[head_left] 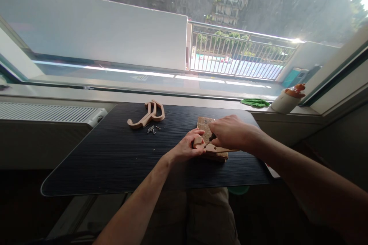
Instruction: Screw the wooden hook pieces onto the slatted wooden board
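Observation:
My left hand (192, 144) is closed around the curved end of a light wooden hook (212, 149), pressing it against a worn brown block (205, 123) that looks like layered cardboard. A screwdriver (212, 137) with a dark handle is gripped in my right hand (230, 132). Its tip points down at the hook, close to my left fingers. A dark hole shows in the wood just right of the tip. Whether a screw sits under the tip is too small to tell. Part of the hook's thin end lies behind my right wrist.
More wooden hooks (148, 115) lie at the back left of the dark table (109, 160), with several loose screws (151, 129) in front of them. On the windowsill are a green cloth (255, 102) and a white pot (284, 102). A white radiator (51, 113) stands left.

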The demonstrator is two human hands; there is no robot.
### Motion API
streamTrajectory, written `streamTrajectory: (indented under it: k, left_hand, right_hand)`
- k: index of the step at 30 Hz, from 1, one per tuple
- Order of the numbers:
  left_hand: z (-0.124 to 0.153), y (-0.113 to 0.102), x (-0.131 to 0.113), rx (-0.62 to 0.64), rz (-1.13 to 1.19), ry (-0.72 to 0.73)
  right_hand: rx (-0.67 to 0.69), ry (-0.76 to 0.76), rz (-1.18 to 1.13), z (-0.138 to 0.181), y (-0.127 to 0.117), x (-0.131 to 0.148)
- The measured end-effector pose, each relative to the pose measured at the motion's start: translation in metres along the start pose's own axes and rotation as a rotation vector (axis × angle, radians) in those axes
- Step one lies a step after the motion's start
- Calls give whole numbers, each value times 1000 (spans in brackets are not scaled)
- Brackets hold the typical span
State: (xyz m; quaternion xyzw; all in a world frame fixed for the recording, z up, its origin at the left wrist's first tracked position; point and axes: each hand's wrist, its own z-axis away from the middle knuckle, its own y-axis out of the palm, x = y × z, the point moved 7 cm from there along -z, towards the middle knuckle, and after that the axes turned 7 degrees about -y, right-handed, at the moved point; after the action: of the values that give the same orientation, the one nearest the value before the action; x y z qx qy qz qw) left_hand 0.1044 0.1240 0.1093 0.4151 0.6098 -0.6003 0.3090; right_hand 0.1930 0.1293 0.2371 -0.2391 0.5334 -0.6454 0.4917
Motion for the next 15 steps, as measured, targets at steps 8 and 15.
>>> streamTrajectory:
  k: [8,15]
  left_hand:
    - [0,-1,-5,-1,-11,20]
    - [2,-2,-10,2,-46,7]
  right_hand:
    - [-96,-96,-24,0,-2,3]
    - [-95,-117,-38,-8,-2,6]
